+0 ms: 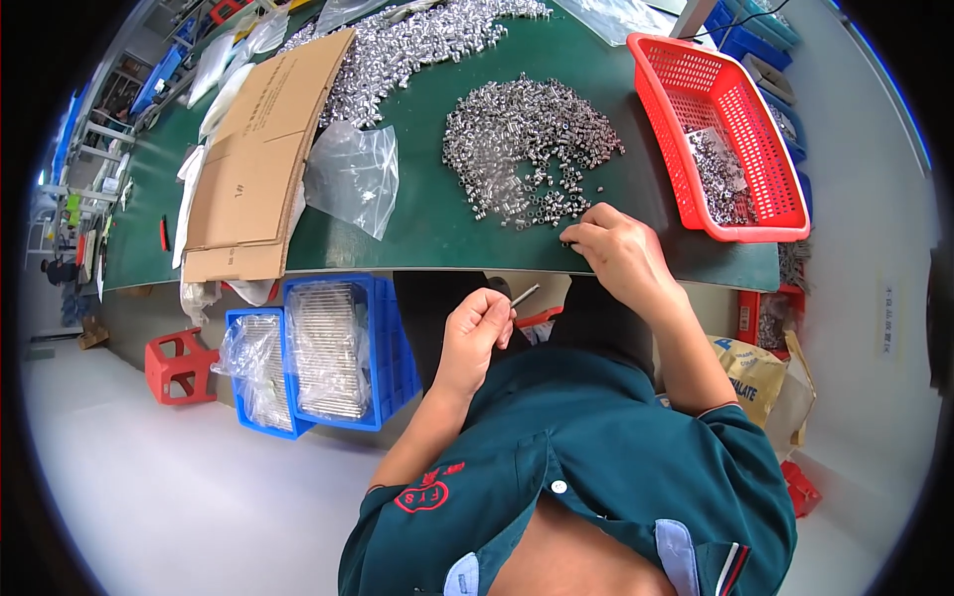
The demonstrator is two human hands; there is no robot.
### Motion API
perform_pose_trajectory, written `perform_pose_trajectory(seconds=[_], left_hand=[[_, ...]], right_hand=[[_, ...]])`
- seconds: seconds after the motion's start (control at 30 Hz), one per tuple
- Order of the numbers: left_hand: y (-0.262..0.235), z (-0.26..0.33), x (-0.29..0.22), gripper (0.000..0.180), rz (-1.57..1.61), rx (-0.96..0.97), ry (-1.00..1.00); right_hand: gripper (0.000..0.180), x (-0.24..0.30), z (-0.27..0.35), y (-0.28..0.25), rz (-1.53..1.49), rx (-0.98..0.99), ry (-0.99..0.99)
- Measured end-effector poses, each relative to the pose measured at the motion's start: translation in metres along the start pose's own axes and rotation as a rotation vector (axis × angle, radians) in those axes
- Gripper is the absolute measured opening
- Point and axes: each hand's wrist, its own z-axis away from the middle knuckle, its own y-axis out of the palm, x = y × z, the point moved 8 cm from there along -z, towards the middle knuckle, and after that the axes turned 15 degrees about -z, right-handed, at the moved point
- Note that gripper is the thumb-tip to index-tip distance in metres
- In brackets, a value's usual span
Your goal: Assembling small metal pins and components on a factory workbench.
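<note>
A thin silver metal rod (pixel 524 295) sticks out from the pinched fingers of the left hand (pixel 477 333), held below the green bench (pixel 427 223) edge. The right hand (pixel 618 253) rests curled at that edge — fingertips on a small metal piece beside the heap of small silvery metal sleeves (pixel 527 149) — near the red plastic basket (pixel 720 129).

Single head view from above my chest, facing down and forward over my hands, close, onto the green table (pixel 427 223); fisheye bends the edges.
</note>
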Motion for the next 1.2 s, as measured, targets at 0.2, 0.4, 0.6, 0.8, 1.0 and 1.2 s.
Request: perform_pose_trajectory(seconds=[0.2, 0.4, 0.6, 0.8, 1.0, 1.2], left_hand=[[0.001, -0.001, -0.001, 0.017, 0.010, -0.005, 0.011], [0.004, 0.000, -0.006, 0.017, -0.026, -0.003, 0.037], [0.007, 0.001, -0.009, 0.019, -0.087, -0.006, 0.047], [0.004, 0.003, -0.009, 0.020, -0.119, 0.001, 0.039], [0.008, 0.004, -0.027, 0.018, -0.242, -0.032, 0.114], [0.020, 0.003, -0.061, 0.017, -0.542, -0.123, 0.372]], right_hand=[[0.010, -0.003, 0.011, 0.000, 0.057, -0.019, 0.013], [0.009, -0.003, 0.025, 0.011, -0.548, -0.048, 0.257], [0.008, 0.002, 0.028, 0.031, -0.815, 0.051, 0.446], [0.008, 0.030, 0.020, 0.019, -0.497, 0.042, 0.046], [0.012, 0.029, 0.022, 0.012, -0.533, -0.003, 0.110], [0.009, 0.047, 0.021, -0.012, -0.502, -0.039, -0.028]])
